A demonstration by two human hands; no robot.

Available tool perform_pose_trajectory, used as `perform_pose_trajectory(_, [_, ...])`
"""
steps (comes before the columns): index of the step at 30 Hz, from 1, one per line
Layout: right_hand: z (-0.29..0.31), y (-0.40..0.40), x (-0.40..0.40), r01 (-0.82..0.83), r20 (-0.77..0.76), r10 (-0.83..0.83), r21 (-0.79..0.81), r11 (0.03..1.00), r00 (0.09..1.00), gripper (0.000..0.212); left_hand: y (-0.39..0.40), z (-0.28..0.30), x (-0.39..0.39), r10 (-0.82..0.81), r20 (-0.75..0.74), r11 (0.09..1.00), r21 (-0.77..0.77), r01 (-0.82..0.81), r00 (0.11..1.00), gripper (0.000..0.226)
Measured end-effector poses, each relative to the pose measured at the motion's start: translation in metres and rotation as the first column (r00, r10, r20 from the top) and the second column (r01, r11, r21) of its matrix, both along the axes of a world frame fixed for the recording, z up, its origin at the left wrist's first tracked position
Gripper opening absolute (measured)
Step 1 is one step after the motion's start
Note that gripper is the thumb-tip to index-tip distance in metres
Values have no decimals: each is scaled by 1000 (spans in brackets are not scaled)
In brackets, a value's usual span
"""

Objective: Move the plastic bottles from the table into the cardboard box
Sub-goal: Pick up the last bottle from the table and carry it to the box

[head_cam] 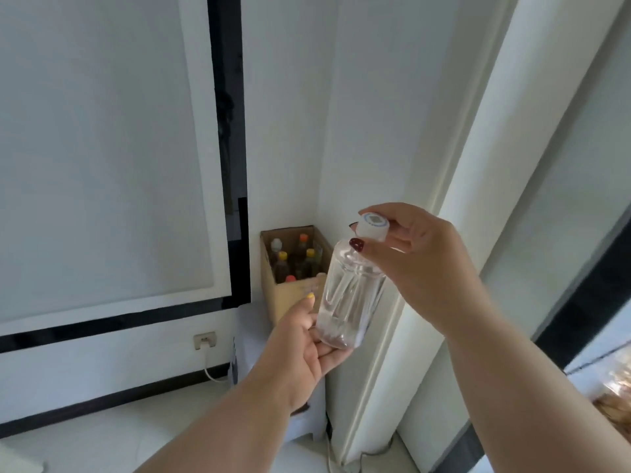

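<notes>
Both hands are clamped on one clear plastic bottle (348, 295), held up in the air between them: the left hand (307, 339) cups its base from below with fingers wrapped around the lower wall, while the right hand (420, 264) pinches the white cap (373, 227) between thumb and fingertips at the top. The bottle's long axis runs nearly upright, tilted so that the cap leans toward the right hand and the base toward the left. It looks almost empty, with a little brownish residue at the bottom. The cardboard box (290, 295) lies beyond the hands and slightly to the left of the bottle, its open top facing up and several bottles with orange, yellow, red and white caps (293, 257) standing upright inside. The left hand is the nearer of the two to the box, its fingertips overlapping the box's front wall in this view. My judgement is that the carry is under way, and that the coming move calls for travel forward and leftward, base first, into a free gap among the standing bottles.
</notes>
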State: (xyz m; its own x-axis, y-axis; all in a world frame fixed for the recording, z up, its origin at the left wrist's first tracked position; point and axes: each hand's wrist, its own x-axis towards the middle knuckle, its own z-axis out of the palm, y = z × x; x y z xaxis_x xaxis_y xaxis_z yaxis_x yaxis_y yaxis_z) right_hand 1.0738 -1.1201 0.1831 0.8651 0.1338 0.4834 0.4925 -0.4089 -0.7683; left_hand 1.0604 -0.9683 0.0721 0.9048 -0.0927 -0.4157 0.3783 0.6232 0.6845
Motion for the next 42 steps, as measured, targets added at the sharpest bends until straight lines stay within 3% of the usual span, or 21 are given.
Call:
perform_pose_trajectory(13, [-27,53,277,-5,-54,6,18,1000,998,25,50,-18,278,22,-150,1000,13,-21,988,41])
perform_pose_trajectory(18, [-70,63,362,-47,-143,52,41,998,988,22,63,-50,349,-37,-163,996,77,50,986,64])
perform_pose_trajectory(21, [-112,71,400,-39,-185,33,-32,999,982,21,74,-70,384,37,-172,984,176,-6,984,81])
perform_pose_trajectory(31, [-260,86,454,-172,-517,19,-250,953,856,23,110,-137,420,100,-211,955,293,-34,972,75])
perform_pose_trajectory(42, [-327,105,478,-432,-684,-55,-518,739,727,18,131,-163,425,68,-255,966,258,0,964,67])
